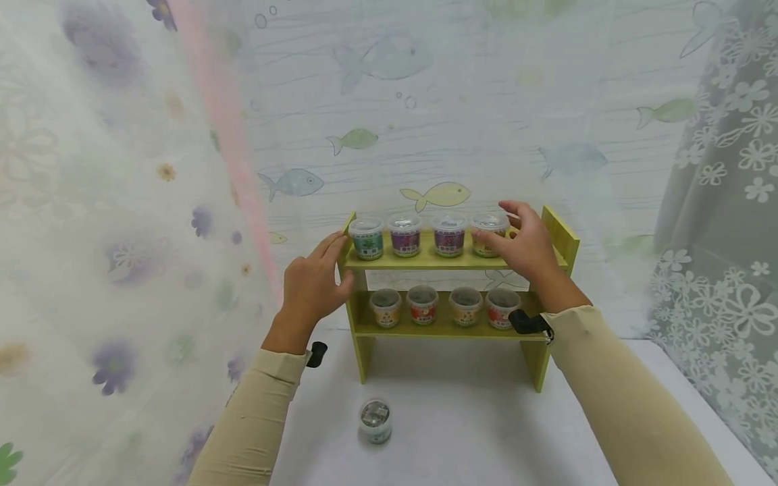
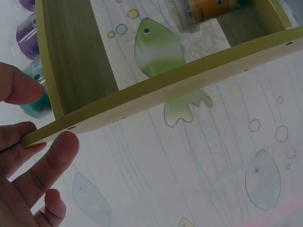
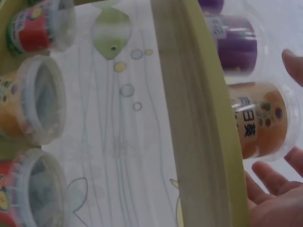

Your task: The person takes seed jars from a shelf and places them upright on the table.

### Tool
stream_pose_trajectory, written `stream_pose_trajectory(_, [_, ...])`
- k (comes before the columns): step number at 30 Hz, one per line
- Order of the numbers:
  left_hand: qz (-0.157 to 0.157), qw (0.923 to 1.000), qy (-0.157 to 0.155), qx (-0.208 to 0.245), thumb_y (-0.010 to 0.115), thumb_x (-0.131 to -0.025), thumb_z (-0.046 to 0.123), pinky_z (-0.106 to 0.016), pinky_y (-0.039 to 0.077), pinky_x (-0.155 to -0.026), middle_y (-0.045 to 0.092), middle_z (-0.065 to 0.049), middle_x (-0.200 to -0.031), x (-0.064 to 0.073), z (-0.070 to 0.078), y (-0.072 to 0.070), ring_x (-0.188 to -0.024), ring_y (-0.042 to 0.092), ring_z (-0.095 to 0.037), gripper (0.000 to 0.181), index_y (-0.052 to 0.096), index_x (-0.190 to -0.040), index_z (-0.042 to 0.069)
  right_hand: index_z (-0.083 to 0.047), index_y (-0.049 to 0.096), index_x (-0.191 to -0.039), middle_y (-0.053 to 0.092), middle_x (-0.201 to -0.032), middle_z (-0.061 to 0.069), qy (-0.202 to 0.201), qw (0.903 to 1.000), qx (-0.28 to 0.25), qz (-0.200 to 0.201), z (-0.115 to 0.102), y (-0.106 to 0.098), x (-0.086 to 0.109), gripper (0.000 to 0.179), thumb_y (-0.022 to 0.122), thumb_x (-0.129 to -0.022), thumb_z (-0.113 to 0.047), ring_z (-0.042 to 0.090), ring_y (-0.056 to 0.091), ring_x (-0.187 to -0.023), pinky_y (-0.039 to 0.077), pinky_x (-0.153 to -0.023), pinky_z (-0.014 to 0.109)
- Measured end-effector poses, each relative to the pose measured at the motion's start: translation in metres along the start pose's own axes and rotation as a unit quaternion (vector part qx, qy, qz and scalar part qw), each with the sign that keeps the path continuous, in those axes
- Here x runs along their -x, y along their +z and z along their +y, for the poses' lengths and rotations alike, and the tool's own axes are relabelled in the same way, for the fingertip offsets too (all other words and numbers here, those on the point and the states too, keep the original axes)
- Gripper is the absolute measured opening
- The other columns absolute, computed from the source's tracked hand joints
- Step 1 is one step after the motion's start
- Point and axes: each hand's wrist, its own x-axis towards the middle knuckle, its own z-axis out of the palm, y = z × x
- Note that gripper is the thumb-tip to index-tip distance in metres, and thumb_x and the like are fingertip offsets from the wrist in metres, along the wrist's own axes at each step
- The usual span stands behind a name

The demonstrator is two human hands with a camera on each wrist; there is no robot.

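Beige sleeves [image 1: 632, 391] lead my view to the yellow-green two-tier shelf [image 1: 419, 265]: left hand [image 1: 316, 280] extended against its end panel [image 1: 359, 351], right hand [image 1: 527, 244] part-open around the sunflower-labelled tub [image 3: 260, 123], contact unclear. I judge shelving nearly complete: eight tubs [image 1: 405, 241] up, a ninth tub [image 1: 375, 422] below.

A white-covered worktop [image 1: 452, 439] carries a two-tier yellow-green shelf [image 1: 437, 332] and, in front of the shelf's left part, one small lidded cup [image 1: 376, 421]. On the upper board, left to right, stand a teal cup [image 1: 367, 247], two purple cups [image 1: 405, 243] and an orange-yellow cup [image 1: 487, 248]. The lower board bears four lidded cups in a row, orange [image 1: 385, 314] and red [image 1: 423, 312] alternating, all upright and slightly apart.
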Motion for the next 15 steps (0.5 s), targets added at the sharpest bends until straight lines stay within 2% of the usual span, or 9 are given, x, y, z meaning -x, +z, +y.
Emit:
stream_pose_trajectory(4, [0.008, 1.0000, 0.004, 0.000, 0.070, -0.087, 0.024, -0.035, 0.033, -0.045, 0.064, -0.007, -0.145, -0.002, 0.000, 0.000, -0.045, 0.026, -0.018, 0.056, 0.064, -0.140, 0.008, -0.012, 0.032, -0.162, 0.035, -0.166, 0.012, 0.012, 0.9985, -0.040, -0.037, 0.001, -0.008, -0.012, 0.097, 0.074, -0.089, -0.059, 0.038, 0.031, -0.154, 0.032, -0.121, 0.059])
stream_pose_trajectory(8, [0.011, 0.9999, 0.005, 0.003, 0.070, -0.087, 0.022, -0.035, 0.031, -0.044, 0.065, -0.007, -0.143, -0.002, 0.000, -0.001, -0.045, 0.026, -0.018, 0.055, 0.065, -0.140, 0.007, -0.009, 0.031, -0.162, 0.038, -0.164, 0.014, 0.008, 0.9941, -0.081, -0.072, 0.008, -0.014, -0.019, 0.087, 0.070, -0.096, -0.050, 0.036, 0.031, -0.154, 0.030, -0.123, 0.055])
stream_pose_trajectory(11, [0.010, 0.9999, 0.005, 0.002, 0.069, -0.087, 0.022, -0.034, 0.030, -0.043, 0.065, -0.007, -0.143, -0.001, 0.000, -0.001, -0.044, 0.025, -0.017, 0.055, 0.065, -0.140, 0.007, -0.008, 0.029, -0.163, 0.036, -0.166, 0.013, 0.021, 0.9854, -0.138, -0.097, 0.013, -0.016, -0.020, 0.083, 0.068, -0.100, -0.044, 0.030, 0.036, -0.152, 0.035, -0.121, 0.048])
stream_pose_trajectory(13, [0.011, 0.9999, 0.005, 0.000, 0.069, -0.087, 0.023, -0.033, 0.030, -0.044, 0.065, -0.007, -0.143, -0.001, -0.001, 0.001, -0.044, 0.025, -0.017, 0.055, 0.065, -0.140, 0.008, -0.008, 0.026, -0.164, 0.031, -0.168, 0.012, 0.032, 0.9787, -0.171, -0.109, 0.014, -0.017, -0.019, 0.083, 0.067, -0.101, -0.042, 0.029, 0.039, -0.150, 0.044, -0.115, 0.039])
stream_pose_trajectory(15, [0.013, 0.9999, 0.006, 0.002, 0.070, -0.087, 0.023, -0.033, 0.030, -0.044, 0.065, -0.007, -0.143, -0.001, -0.001, 0.002, -0.045, 0.025, -0.017, 0.055, 0.065, -0.139, 0.008, -0.007, 0.026, -0.165, 0.030, -0.169, 0.013, 0.037, 0.9764, -0.177, -0.117, 0.014, -0.018, -0.019, 0.083, 0.067, -0.101, -0.041, 0.028, 0.041, -0.148, 0.047, -0.111, 0.033])
